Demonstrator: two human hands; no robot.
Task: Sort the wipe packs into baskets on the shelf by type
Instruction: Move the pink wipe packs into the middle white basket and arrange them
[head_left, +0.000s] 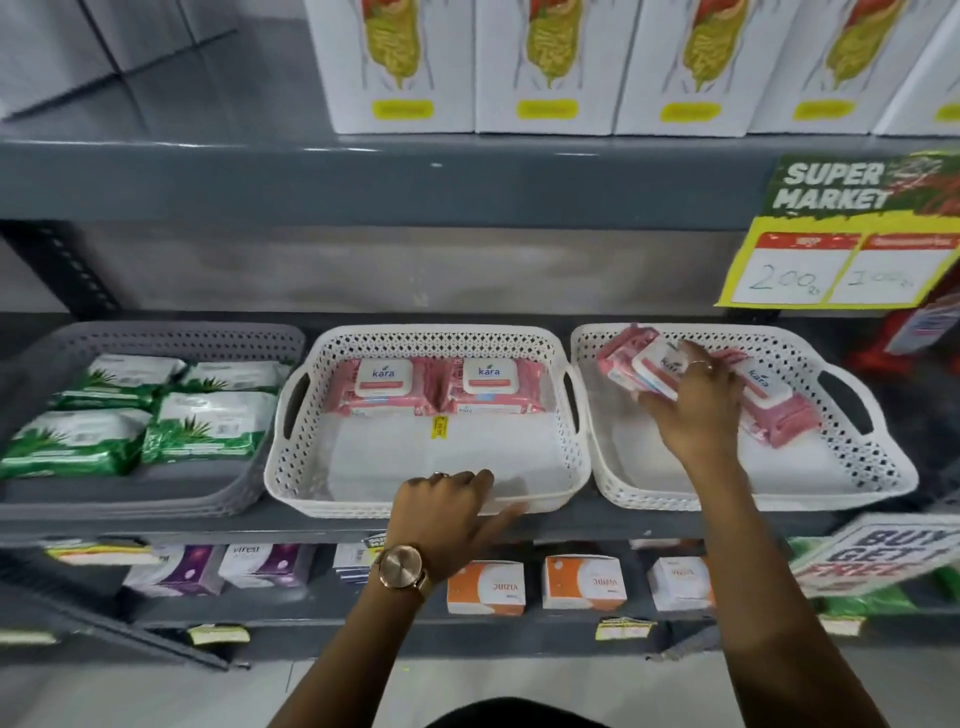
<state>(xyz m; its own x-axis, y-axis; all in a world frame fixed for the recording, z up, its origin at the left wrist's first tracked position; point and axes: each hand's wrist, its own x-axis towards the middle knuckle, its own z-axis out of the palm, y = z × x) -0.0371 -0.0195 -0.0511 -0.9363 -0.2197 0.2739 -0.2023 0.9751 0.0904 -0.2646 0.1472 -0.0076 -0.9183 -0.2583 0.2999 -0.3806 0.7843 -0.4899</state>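
Supermarket – stocked shelf (363, 182) w/ price sign (831, 260), promo card (878, 551).

Bright, even store light from above; soft shadow under the upper shelf (363, 176). Wide-angle bend at edges, esp. 3 and 9 o'clock. Motion blur on right hand (693, 410) and pink packs (769, 405) under it. Promo sign (872, 551) at 4 o'clock smeared, text partly unreadable. Overall a bit soft.

Green packs (150, 410) fill the grey basket (244, 483); pink packs (436, 387) lie in both white baskets (296, 467).
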